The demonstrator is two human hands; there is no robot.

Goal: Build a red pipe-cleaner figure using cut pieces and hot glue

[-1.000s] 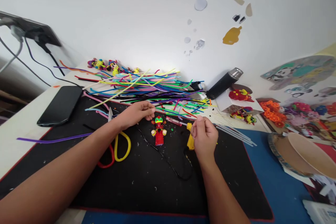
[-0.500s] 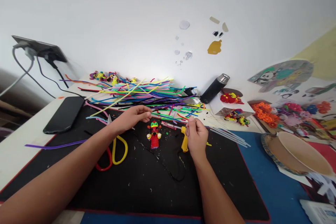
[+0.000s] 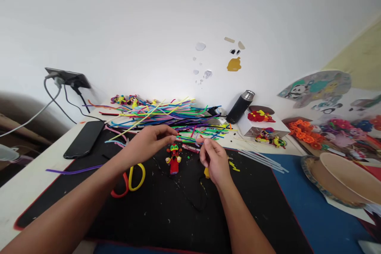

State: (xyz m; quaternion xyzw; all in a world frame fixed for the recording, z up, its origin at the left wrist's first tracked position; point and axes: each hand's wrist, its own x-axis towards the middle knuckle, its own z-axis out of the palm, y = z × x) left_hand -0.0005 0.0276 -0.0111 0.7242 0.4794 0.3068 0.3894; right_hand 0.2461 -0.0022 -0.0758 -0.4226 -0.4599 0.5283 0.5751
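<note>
My left hand (image 3: 157, 141) reaches in above the mat with thumb and fingertips pinched together. Whatever lies between them is too small to make out. My right hand (image 3: 216, 158) is closed too, its thumb against the curled fingers, a short gap to the right of the left one. What it holds, if anything, cannot be made out. Between and below the hands lies a small red pipe-cleaner figure (image 3: 174, 162) with a green and yellow head. A yellow glue gun (image 3: 206, 172) is mostly hidden behind my right hand. Scissors (image 3: 137, 176) with red and yellow handles lie under my left forearm.
A heap of coloured pipe cleaners (image 3: 166, 113) stretches along the wall. A phone (image 3: 84, 139) lies at left. On the right are a black flask (image 3: 241, 106), a white box (image 3: 258, 125), clear glue sticks (image 3: 262, 158) and a bowl (image 3: 348, 172). A dark cord (image 3: 190, 204) crosses the mat.
My right hand has moved left, nearer my left hand, and now covers more of the glue gun. The camera view has shifted, so the scene sits lower.
</note>
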